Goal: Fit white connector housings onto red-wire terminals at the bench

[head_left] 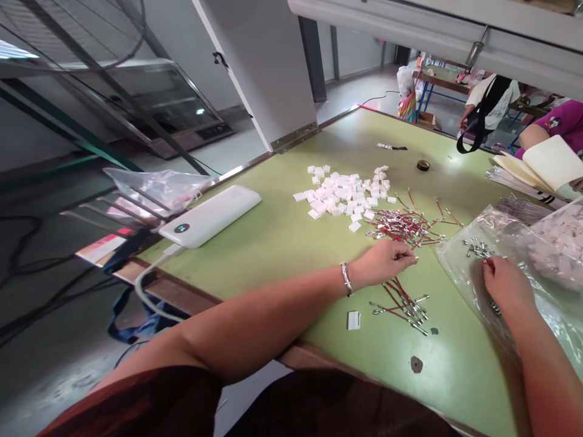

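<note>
My left hand (pixel 389 262) is closed in a pinch above the table; a small pale, shiny tip shows at its fingertips, too small to name. Just below it lies a small bunch of red wires with metal ends (pixel 405 306), partly covered by the hand. Beyond the hand is a larger pile of similar red wires (pixel 403 227). My right hand (pixel 507 288) rests over the clear plastic bag (pixel 460 267), fingers curled together at some small metal terminals (pixel 476 247). Whatever those fingers hold is hidden. One white plastic piece (pixel 353 320) lies near the front edge.
Many white plastic pieces (pixel 339 191) are heaped mid-table. A white power bank (pixel 212 215) with a cable lies at left. Farther back is a roll of black tape (pixel 423 164). At right sit a bag of white pieces (pixel 562 240) and an open notebook (pixel 553 161). People sit beyond.
</note>
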A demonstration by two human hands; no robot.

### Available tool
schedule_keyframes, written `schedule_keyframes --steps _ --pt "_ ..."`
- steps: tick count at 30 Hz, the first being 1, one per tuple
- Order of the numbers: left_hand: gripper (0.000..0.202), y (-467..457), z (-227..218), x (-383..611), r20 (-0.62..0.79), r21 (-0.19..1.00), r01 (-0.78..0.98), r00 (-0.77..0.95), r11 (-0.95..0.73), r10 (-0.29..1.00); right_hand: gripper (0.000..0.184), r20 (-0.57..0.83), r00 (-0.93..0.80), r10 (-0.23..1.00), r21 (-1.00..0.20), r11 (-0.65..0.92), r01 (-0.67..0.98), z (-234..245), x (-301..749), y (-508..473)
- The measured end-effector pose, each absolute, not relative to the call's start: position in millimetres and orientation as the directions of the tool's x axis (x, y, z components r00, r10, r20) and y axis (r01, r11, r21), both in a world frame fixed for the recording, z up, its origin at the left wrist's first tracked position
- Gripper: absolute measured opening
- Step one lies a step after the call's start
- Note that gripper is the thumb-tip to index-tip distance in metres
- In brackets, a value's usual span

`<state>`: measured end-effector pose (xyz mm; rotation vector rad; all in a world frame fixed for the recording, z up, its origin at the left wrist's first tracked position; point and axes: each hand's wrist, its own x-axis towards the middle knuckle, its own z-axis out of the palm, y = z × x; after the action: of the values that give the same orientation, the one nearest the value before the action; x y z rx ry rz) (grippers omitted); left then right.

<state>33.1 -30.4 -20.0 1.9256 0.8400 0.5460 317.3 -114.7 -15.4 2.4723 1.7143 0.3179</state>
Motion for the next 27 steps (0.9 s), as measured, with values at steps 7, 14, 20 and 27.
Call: schedule_keyframes --steps 7,14,20,27 --pt "0.022 -35.4 -16.0 32.1 0.075 0.869 0.306 0.695 -0.388 0.715 0.033 0.261 0.332 0.907 -0.097 -0.317 0.943 -1.7 309.4 -134.4" --pt "0.023 -46.0 -14.3 33.1 0.147 0.831 0.242 0.773 -0.501 0.617 0.027 0.224 0.142 0.964 -0.651 0.040 0.758 -3.5 223.2 -144.5" --pt "0.022 -48.7 -15.5 33.8 0.151 0.806 0.237 0.803 -0.542 0.576 0.023 0.240 0.078 0.968 -0.640 0.097 0.762 -4.7 207.5 -141.5" --pt "0.022 -47.3 -16.5 32.7 0.165 0.774 0.250 0.807 -0.582 0.567 0.023 0.298 -0.028 0.954 -0.579 0.204 0.790 -10.5 212.2 -142.1"
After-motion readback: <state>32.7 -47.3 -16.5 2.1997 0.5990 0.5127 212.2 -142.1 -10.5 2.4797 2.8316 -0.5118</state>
